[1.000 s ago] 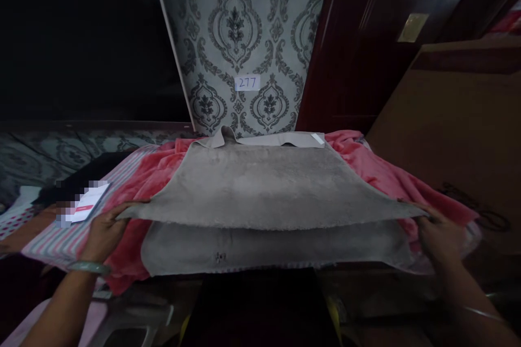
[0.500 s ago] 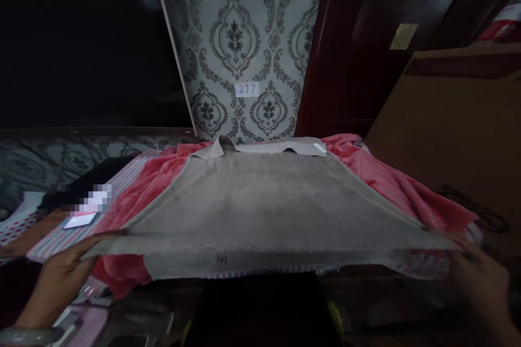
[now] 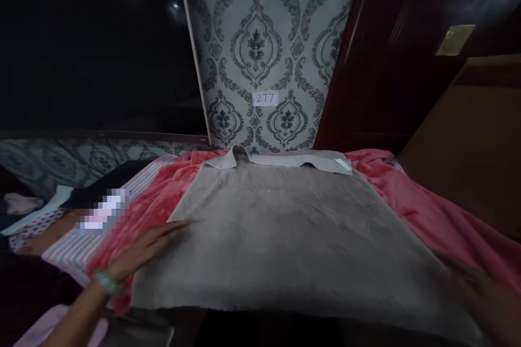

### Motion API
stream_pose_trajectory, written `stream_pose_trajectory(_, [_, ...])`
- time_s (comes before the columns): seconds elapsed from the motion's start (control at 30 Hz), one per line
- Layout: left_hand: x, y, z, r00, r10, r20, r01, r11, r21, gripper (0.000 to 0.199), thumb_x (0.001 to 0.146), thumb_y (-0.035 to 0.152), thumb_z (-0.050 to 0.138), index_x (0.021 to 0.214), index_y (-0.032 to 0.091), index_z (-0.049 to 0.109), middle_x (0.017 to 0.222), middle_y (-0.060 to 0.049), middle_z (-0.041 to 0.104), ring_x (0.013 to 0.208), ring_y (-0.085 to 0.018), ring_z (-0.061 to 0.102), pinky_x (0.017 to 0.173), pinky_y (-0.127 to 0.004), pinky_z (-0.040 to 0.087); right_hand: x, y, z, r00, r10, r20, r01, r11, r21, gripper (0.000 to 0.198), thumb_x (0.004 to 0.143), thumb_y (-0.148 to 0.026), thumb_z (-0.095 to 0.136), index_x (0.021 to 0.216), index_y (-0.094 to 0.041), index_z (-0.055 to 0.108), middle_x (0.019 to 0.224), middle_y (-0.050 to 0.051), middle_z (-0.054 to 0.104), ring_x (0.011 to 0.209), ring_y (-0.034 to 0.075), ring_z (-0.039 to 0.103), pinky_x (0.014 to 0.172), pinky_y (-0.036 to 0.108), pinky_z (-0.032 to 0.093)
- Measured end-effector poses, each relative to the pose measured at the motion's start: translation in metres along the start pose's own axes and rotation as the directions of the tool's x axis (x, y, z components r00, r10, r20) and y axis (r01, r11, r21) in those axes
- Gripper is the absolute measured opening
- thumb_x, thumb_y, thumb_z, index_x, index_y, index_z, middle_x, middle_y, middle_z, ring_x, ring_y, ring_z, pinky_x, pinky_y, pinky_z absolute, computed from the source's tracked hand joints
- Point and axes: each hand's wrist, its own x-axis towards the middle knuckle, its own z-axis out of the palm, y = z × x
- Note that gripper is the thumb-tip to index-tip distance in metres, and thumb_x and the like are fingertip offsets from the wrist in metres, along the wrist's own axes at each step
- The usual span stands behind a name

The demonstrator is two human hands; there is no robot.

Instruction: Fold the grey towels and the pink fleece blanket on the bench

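Note:
A grey plush cloth (image 3: pixel 277 227) lies spread out in front of me, its near edge hanging at the front. Along its far edge runs a light grey band (image 3: pixel 285 160) with a small white tag, looped up at the left. On the cloth's left edge rests my left hand (image 3: pixel 148 246), fingers stretched out and holding nothing. My right hand (image 3: pixel 476 282) is at the right edge of the cloth, dark and smeared by motion, so its grip is unclear. Beneath the grey cloth, a pink-red fleece (image 3: pixel 431 200) shows on both sides.
Striped fabric (image 3: pixel 150 176) and a pixelated bright object (image 3: pixel 106 214) lie at the left. Behind stand a patterned wall (image 3: pixel 256 49) with a "277" label (image 3: pixel 265 98), a large dark screen (image 3: pixel 97 54) and a dark red door (image 3: pixel 386 65). A cardboard box (image 3: pixel 472 157) is at the right.
The raised, taut near edge of the grey cloth has come down and lies flatter. My left hand has let go of the corner and moved inward and forward onto the side edge.

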Motion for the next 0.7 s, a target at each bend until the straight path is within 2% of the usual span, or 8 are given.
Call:
stream_pose_trajectory(0.03, [0.028, 0.008, 0.011, 0.998, 0.037, 0.047, -0.038, 0.999, 0.016, 0.049, 0.096, 0.050, 0.042, 0.134, 0.035, 0.068, 0.140, 0.000, 0.066, 0.127, -0.021, 0.064, 0.112, -0.037, 0.048, 0.014, -0.019, 0.015, 0.998, -0.030, 0.052, 0.027, 0.998, 0.061, 0.040, 0.080, -0.052, 0.044, 0.099, -0.036, 0.075, 0.094, 0.011, 0.078, 0.083, 0.037, 0.075, 0.071, 0.056, 0.062])
stream_pose_trajectory(0.1, [0.088, 0.016, 0.039, 0.989, 0.126, 0.078, -0.134, 0.985, 0.107, 0.057, 0.097, 0.048, 0.041, 0.144, 0.021, 0.060, 0.153, -0.009, 0.053, 0.141, -0.024, 0.051, 0.118, -0.041, 0.041, 0.040, -0.063, 0.049, 0.964, -0.208, 0.166, 0.176, 0.966, 0.189, 0.048, 0.086, -0.052, 0.044, 0.116, -0.029, 0.072, 0.122, 0.011, 0.074, 0.111, 0.034, 0.071, 0.095, 0.055, 0.058])
stream_pose_trajectory(0.23, [0.194, 0.010, 0.094, 0.980, 0.164, 0.114, -0.190, 0.943, 0.274, 0.060, 0.099, 0.045, 0.040, 0.152, 0.018, 0.049, 0.163, -0.015, 0.039, 0.151, -0.029, 0.038, 0.123, -0.051, 0.032, 0.087, -0.133, 0.119, 0.826, -0.502, 0.255, 0.427, 0.854, 0.297, 0.055, 0.096, -0.050, 0.038, 0.139, -0.024, 0.061, 0.143, 0.013, 0.062, 0.135, 0.032, 0.057, 0.113, 0.056, 0.046])
stream_pose_trajectory(0.3, [0.234, 0.004, 0.108, 0.985, 0.130, 0.116, -0.162, 0.925, 0.344, 0.061, 0.098, 0.044, 0.042, 0.154, 0.019, 0.046, 0.165, -0.016, 0.036, 0.153, -0.033, 0.033, 0.123, -0.057, 0.029, 0.107, -0.149, 0.151, 0.769, -0.558, 0.312, 0.478, 0.826, 0.300, 0.057, 0.099, -0.049, 0.034, 0.146, -0.023, 0.055, 0.151, 0.013, 0.056, 0.140, 0.031, 0.051, 0.116, 0.057, 0.042])
stream_pose_trajectory(0.4, [0.283, -0.007, 0.110, 0.997, 0.054, 0.049, -0.070, 0.902, 0.425, 0.064, 0.099, 0.044, 0.041, 0.158, 0.019, 0.040, 0.165, -0.018, 0.034, 0.153, -0.034, 0.031, 0.122, -0.058, 0.026, 0.139, -0.155, 0.193, 0.730, -0.552, 0.404, 0.501, 0.834, 0.233, 0.060, 0.101, -0.052, 0.032, 0.151, -0.024, 0.050, 0.158, 0.011, 0.047, 0.147, 0.032, 0.042, 0.117, 0.060, 0.038])
stream_pose_trajectory(0.5, [0.324, -0.021, 0.100, 0.995, -0.073, -0.070, 0.097, 0.884, 0.458, 0.068, 0.098, 0.045, 0.040, 0.161, 0.021, 0.032, 0.167, -0.018, 0.031, 0.151, -0.035, 0.034, 0.120, -0.056, 0.029, 0.181, -0.152, 0.227, 0.722, -0.541, 0.430, 0.524, 0.834, 0.170, 0.059, 0.101, -0.052, 0.033, 0.153, -0.027, 0.048, 0.158, 0.010, 0.047, 0.147, 0.032, 0.041, 0.116, 0.059, 0.039])
stream_pose_trajectory(0.57, [0.347, -0.031, 0.091, 0.983, -0.150, -0.106, 0.183, 0.866, 0.465, 0.071, 0.098, 0.048, 0.041, 0.162, 0.021, 0.030, 0.168, -0.019, 0.027, 0.152, -0.036, 0.032, 0.119, -0.054, 0.030, 0.218, -0.147, 0.245, 0.740, -0.527, 0.419, 0.525, 0.841, 0.130, 0.060, 0.100, -0.050, 0.035, 0.152, -0.024, 0.049, 0.154, 0.012, 0.052, 0.143, 0.033, 0.047, 0.114, 0.056, 0.041])
stream_pose_trajectory(0.7, [0.384, -0.043, 0.080, 0.946, -0.265, -0.184, 0.321, 0.829, 0.458, 0.072, 0.096, 0.053, 0.038, 0.162, 0.023, 0.031, 0.168, -0.017, 0.029, 0.151, -0.041, 0.029, 0.116, -0.065, 0.029, 0.298, -0.139, 0.269, 0.883, -0.337, 0.326, 0.363, 0.932, -0.020, 0.067, 0.096, -0.050, 0.041, 0.152, -0.014, 0.047, 0.147, 0.018, 0.056, 0.136, 0.036, 0.051, 0.112, 0.054, 0.043])
